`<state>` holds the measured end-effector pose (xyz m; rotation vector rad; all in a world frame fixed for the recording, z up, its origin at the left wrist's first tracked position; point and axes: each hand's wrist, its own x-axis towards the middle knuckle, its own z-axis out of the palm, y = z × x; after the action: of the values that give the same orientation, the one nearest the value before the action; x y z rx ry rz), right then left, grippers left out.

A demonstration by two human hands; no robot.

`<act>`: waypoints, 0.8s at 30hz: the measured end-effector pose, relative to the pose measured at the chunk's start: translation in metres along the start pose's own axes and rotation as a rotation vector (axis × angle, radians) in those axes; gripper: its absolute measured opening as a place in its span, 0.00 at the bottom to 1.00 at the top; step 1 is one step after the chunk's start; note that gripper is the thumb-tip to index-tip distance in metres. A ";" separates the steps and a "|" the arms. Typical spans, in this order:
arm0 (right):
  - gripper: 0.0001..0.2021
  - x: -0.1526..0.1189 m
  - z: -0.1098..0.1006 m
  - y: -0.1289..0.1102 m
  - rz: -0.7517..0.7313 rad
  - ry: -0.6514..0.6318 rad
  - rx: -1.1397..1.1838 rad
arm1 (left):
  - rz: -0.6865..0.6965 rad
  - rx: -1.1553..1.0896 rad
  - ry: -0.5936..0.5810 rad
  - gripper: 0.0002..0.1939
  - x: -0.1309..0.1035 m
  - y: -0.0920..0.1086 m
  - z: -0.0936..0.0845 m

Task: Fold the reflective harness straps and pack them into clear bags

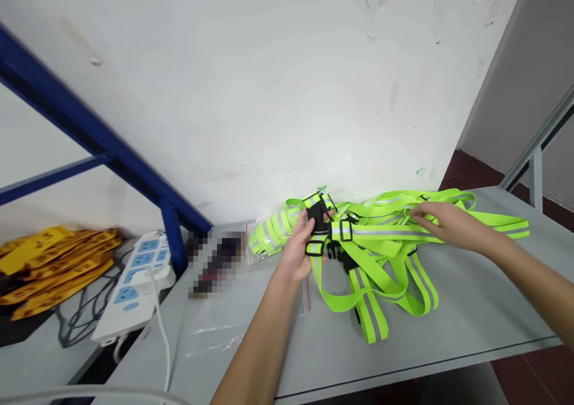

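Observation:
My left hand [299, 246] is closed round the black buckle [317, 215] of a neon-yellow reflective strap [381, 231] with a silver stripe. To the right, my right hand [437, 219] pinches the same bundle of straps, its fingertips partly hidden among the webbing. Loops and ends of the webbing hang and lie below and between both hands, with several black plastic sliders on them. Behind my left hand, a clear bag [270, 233] holds more folded neon-yellow straps. Under my left forearm lies a flat clear plastic bag [237, 327] with a red zip line.
All this lies on a grey table [448, 327] against a white wall [287, 94]. On the left are a white power strip [139, 273] with cables, a pile of yellow-orange strips [58, 261] and a blue metal frame [112, 142]. A blurred patch [219, 264] hides something on the table.

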<state>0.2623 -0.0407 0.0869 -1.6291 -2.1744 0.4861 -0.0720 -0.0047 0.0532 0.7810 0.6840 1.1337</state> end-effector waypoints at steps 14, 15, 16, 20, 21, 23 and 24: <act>0.29 0.113 0.060 -0.083 0.213 -0.809 0.948 | -0.231 0.059 -0.252 0.31 -0.024 -0.021 0.029; 0.28 0.115 0.055 -0.082 0.205 -0.839 0.913 | -0.239 0.062 -0.286 0.30 -0.025 -0.023 0.028; 0.27 0.117 0.049 -0.081 0.184 -0.858 0.862 | -0.248 0.070 -0.324 0.29 -0.025 -0.025 0.028; 0.23 0.133 0.036 -0.083 0.097 -0.902 0.597 | -0.265 0.113 -0.437 0.30 -0.029 -0.025 0.030; 0.21 0.138 0.037 -0.086 0.106 -0.890 0.565 | -0.269 0.123 -0.447 0.30 -0.030 -0.025 0.031; 0.18 0.143 0.044 -0.092 0.139 -0.797 0.573 | -0.273 0.152 -0.460 0.30 -0.031 -0.025 0.034; 0.16 0.144 0.048 -0.096 0.148 -0.730 0.614 | -0.275 0.168 -0.473 0.30 -0.032 -0.026 0.036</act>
<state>0.1216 0.0698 0.1057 -1.3715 -2.0015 1.8173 -0.0389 -0.0479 0.0544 1.0198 0.4708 0.6134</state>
